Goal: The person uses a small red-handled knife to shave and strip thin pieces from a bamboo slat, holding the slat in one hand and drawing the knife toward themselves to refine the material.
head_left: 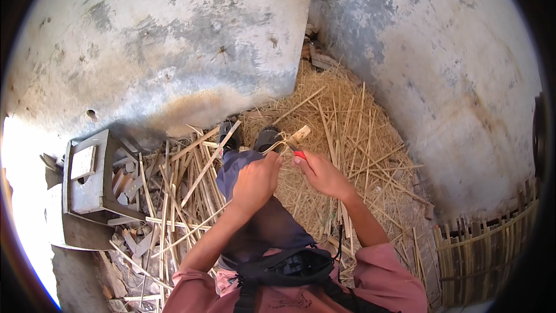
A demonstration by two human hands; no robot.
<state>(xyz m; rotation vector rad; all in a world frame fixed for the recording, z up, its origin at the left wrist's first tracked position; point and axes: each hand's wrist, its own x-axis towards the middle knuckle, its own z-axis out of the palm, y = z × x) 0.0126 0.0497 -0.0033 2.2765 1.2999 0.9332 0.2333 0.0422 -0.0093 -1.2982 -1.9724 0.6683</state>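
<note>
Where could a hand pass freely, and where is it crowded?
Probably freest: the air above the straw, between the right forearm and the right wall. Things set there would rest on straw. Crowded: loose strips between the grey box and trousers, and around the red-handled tool.

Well left of my left hand [255, 181], glare burns out to white; soft light falls on my right hand [319, 174], and dark fisheye vignetting rounds the corners.

Makeshift workshop corner | peeling walls [174, 35] | heaped shavings [304, 203] | split strips [211, 163]
</note>
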